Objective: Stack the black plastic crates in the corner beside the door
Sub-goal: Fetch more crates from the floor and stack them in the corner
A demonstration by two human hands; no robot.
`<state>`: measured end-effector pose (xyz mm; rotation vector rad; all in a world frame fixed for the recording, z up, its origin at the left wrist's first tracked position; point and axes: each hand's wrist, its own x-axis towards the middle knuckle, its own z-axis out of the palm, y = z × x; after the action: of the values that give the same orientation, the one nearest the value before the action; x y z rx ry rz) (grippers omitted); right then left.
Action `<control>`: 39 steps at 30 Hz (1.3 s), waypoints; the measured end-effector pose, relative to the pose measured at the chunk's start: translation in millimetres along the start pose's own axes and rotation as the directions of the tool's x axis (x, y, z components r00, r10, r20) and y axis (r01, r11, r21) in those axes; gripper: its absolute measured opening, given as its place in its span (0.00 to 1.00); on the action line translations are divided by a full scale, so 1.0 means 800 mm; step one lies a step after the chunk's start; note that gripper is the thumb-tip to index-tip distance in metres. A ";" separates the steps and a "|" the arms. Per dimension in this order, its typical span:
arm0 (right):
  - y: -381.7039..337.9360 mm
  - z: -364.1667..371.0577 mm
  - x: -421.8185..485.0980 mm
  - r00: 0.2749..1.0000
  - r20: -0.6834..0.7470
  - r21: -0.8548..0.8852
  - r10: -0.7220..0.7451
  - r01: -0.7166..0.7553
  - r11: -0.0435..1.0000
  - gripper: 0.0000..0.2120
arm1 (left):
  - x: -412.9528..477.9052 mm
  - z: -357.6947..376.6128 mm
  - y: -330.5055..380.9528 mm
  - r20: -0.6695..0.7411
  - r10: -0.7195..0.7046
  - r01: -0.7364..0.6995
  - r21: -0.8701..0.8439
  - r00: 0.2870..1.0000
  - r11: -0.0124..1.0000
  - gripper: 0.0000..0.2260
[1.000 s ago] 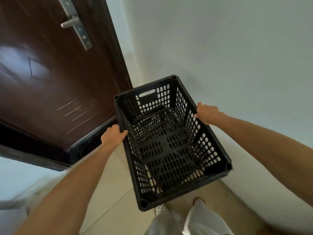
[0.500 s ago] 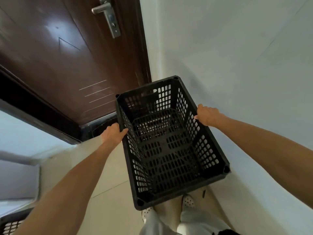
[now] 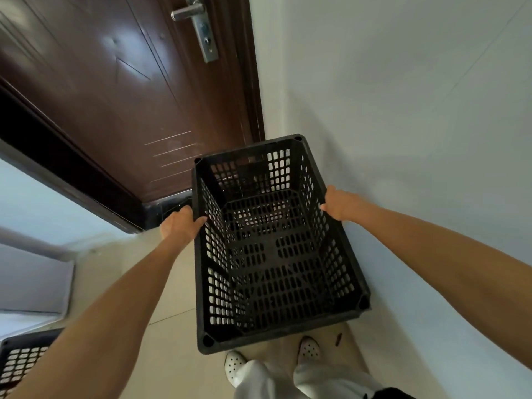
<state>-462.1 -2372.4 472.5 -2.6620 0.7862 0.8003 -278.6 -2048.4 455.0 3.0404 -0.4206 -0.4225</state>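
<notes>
Since the earlier frame the door (image 3: 115,96) has swung further into view, and the crate (image 3: 276,254) is now closer to the wall (image 3: 403,110). Two crates show: this one is held in the corner by the door, and a second crate (image 3: 20,361) is at the lower left edge. The held crate's open top faces up and its long axis runs away from the person towards the door. The left hand (image 3: 180,224) grips the left long rim and the right hand (image 3: 341,204) grips the right one, fingers curled over the edges.

Both my bare arms reach forward and down, nearly straight. My left hand (image 3: 180,226) grips the left rim of the crate (image 3: 273,254), thumb over the edge; my right hand (image 3: 341,204) grips the right rim.
</notes>
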 end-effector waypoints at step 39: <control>-0.087 0.241 -0.193 0.796 -0.500 -0.156 -0.342 0.306 0.939 0.18 | -0.256 0.134 0.021 0.203 0.596 -0.595 -0.073 0.777 0.801 0.24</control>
<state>-615.1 -2176.7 408.8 -2.9922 0.3747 0.0028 -501.7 -2009.2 406.8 2.6385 -1.3380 -0.6953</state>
